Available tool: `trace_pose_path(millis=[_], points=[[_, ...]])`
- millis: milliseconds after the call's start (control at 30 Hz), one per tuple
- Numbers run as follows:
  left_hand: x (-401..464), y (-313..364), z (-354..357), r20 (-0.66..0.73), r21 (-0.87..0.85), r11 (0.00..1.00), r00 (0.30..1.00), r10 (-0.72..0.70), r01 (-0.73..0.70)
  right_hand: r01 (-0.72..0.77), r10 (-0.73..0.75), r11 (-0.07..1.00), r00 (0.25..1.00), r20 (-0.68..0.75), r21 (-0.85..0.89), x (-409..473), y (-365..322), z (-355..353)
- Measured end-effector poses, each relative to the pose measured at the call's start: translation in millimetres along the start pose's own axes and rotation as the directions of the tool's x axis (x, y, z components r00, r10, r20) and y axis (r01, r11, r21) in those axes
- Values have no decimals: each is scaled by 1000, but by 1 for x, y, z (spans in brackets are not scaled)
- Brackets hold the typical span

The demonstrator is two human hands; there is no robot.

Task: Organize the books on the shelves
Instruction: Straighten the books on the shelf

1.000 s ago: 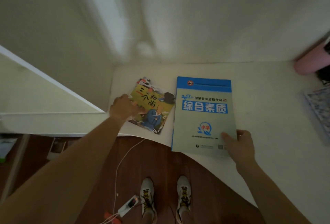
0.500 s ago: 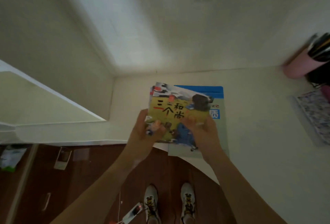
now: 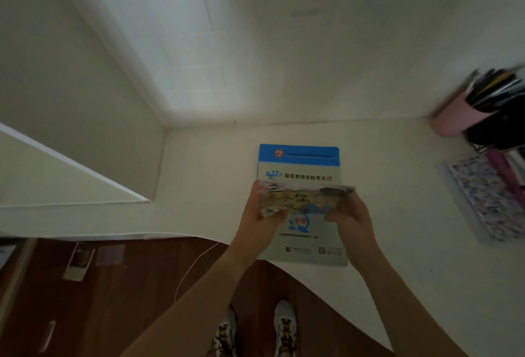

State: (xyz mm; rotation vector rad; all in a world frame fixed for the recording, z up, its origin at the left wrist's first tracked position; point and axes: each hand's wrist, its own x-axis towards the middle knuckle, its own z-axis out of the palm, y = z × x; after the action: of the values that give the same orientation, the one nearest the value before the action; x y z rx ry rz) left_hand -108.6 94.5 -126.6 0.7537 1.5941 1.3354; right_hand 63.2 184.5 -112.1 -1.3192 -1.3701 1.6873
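The left hand grips the left edge of a thin picture book, with its thumb curled over the front. The right hand grips the right edge the same way. The picture book is tipped flat and blurry, so its big letters are hard to read. It hangs just above a big blue and grey book that lies flat on the white desk. That cover says "2017" and "国家教师资格考试", with "小学" in a small badge lower down. At 2 o'clock from the hands stands a pink cup full of pens. At 3 o'clock lies a flowery notebook. At 6 o'clock are two white shoes on the brown floor.
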Motion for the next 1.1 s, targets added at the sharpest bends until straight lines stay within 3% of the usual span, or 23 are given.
trace_pose_path(millis=[100,200,333,433,500,633,733,833,967,1100], points=[[-2,-7,8,-21,18,1000,1000,-20,20,-60,60,998,998,-23,-16,3,16,7],[-7,3,5,-40,80,997,999,15,-11,-22,21,994,1000,-10,-107,0,15,7],[-22,59,-12,-29,172,983,997,69,-63,87,-85,989,996,21,-118,-26,-48,11],[-42,135,-32,-8,179,959,975,224,-219,235,-232,958,972,38,-163,-55,-123,20],[-65,196,-45,0,155,933,944,329,-325,379,-373,913,926,66,-154,-79,-174,24],[-124,304,-64,-32,123,839,843,537,-530,645,-640,753,764,86,-131,-139,-275,34],[-163,360,-74,-24,156,730,736,676,-666,767,-761,639,642,92,-65,-184,-331,41],[-189,404,-73,-24,247,633,649,760,-733,824,-819,565,566,97,-41,-213,-372,43],[-200,454,-66,-37,370,562,592,805,-740,845,-843,530,534,58,-70,-230,-425,31],[-187,537,-52,-136,352,637,635,760,-686,793,-796,603,591,-131,-87,-225,-506,12]])
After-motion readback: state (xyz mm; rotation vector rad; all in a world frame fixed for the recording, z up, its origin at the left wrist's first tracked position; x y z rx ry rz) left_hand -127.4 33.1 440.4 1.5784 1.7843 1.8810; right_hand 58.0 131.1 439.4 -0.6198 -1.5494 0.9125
